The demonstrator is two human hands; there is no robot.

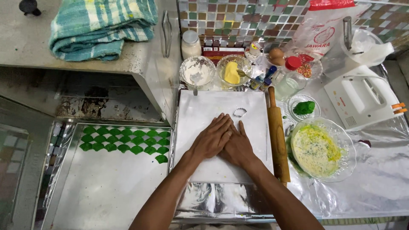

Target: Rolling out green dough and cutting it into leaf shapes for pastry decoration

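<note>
My left hand (211, 138) lies flat, palm down, on a white floured board (200, 110), overlapping my right hand (237, 148), which also presses flat on the board. Whatever lies under the palms is hidden. A small metal shell-shaped cutter (240, 112) sits on the board just beyond my fingertips. A wooden rolling pin (277, 136) lies along the board's right edge. To the left, a metal tray (106, 187) carries rows of green shell-shaped dough pieces (125, 142).
A glass bowl of yellow-green batter (318, 150), a small dish with green dough (303, 107), bowls of flour (197, 71) and butter (233, 71), a jar (287, 81), an egg (276, 53) and a white hand mixer (362, 96) crowd the foil-covered counter. A striped towel (102, 25) lies back left.
</note>
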